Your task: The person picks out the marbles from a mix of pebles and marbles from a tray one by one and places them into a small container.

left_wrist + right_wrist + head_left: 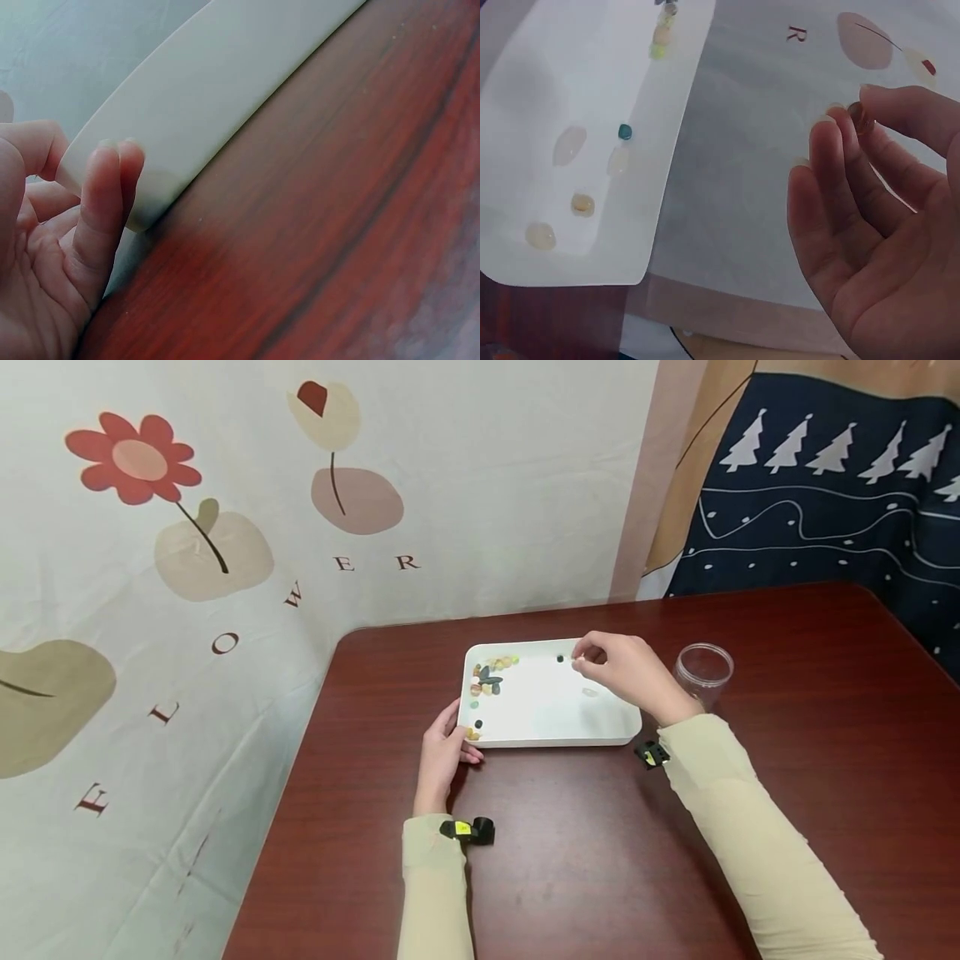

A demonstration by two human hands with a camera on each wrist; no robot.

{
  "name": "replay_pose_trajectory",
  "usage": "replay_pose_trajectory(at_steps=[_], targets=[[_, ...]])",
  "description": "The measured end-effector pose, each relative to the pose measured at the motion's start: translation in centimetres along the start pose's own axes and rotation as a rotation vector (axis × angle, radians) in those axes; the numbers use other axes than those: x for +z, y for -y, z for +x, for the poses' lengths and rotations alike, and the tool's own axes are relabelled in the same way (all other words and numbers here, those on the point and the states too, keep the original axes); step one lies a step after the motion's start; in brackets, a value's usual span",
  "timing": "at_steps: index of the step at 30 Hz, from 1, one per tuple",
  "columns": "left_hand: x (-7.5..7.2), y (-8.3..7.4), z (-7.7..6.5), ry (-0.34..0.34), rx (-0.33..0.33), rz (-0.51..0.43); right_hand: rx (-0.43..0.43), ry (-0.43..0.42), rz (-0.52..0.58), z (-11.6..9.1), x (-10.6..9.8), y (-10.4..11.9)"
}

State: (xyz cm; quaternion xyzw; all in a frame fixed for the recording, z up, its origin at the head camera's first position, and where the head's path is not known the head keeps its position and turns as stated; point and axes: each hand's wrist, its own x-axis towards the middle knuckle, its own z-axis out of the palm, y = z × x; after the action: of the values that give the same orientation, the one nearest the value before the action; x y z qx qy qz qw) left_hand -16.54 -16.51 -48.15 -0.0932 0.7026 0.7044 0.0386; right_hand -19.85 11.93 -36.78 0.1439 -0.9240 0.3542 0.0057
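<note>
A white rectangular tray (pixel 540 706) lies on the table with small coloured stones in it. At its near left corner my left hand (pixel 442 756) grips the edge, thumb over the rim; in the left wrist view, fingers press the tray's outer wall (pixel 202 97). Above the far right part is my right hand (pixel 630 670). Between thumb and fingertips it pinches a small brown stone (pixel 860 118), seen in the right wrist view. Below it in the tray lie a dark teal stone (pixel 625 132), a yellowish stone (pixel 583 205) and pale translucent ones.
Several stones (pixel 487 681), green, yellow, orange and dark, cluster along the tray's left side. A clear round plastic jar (pixel 703 662) stands right of the tray, partly behind the right forearm. The dark red wooden table (pixel 555 860) meets a printed cloth (pixel 487 527) behind.
</note>
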Motion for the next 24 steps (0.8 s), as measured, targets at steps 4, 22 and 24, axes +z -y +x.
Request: replay_pose_trajectory(at_steps=[4,22,24], targets=[[0.2,-0.9,-0.7,0.009,0.002,0.017,-0.005,-0.014,0.039,-0.8,0.0,0.0],[0.3,-1.0,-0.8,0.018,0.026,0.027,0.009,-0.164,0.143,-3.6,-0.2,-0.4],[0.3,-0.9,-0.9,0.012,0.020,0.029,0.022,-0.178,0.149,-3.9,-0.3,-0.4]])
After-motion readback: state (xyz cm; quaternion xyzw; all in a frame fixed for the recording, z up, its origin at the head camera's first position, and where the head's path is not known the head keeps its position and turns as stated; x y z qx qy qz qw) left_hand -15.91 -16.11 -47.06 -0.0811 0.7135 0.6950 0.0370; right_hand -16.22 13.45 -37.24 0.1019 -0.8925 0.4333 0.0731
